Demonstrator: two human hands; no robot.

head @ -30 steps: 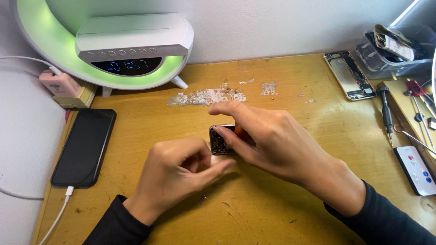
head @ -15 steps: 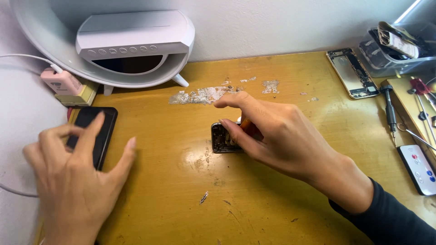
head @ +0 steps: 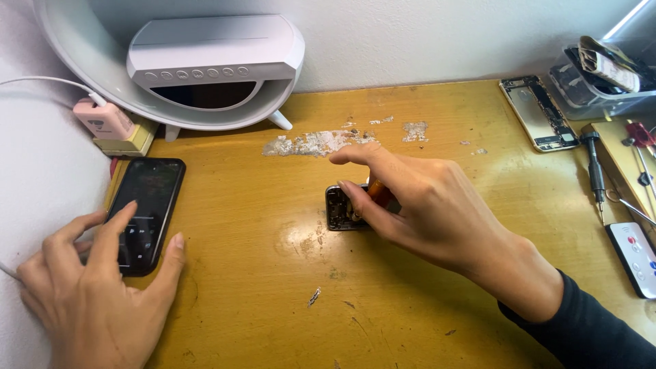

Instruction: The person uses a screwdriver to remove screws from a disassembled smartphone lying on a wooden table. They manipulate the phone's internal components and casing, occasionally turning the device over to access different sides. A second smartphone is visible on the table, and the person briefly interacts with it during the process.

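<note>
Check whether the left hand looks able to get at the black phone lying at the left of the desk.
Probably yes. The left hand already lies over the lower end of the black phone, a fingertip on its lit screen. Nothing sits between them; the pink charger and white lamp stand farther back.

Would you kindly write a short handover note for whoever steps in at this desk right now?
Left hand: open, fingertips on the lit screen of the black phone at the desk's left edge.
Right hand: grip closed on a small dark phone part mid-desk; something orange shows under the fingers, too hidden to tell what.
Nearby: a stripped phone frame, a screwdriver and a white remote on the right.
Done: the part lies opened, insides exposed.
Left: cannot tell from this view.
</note>
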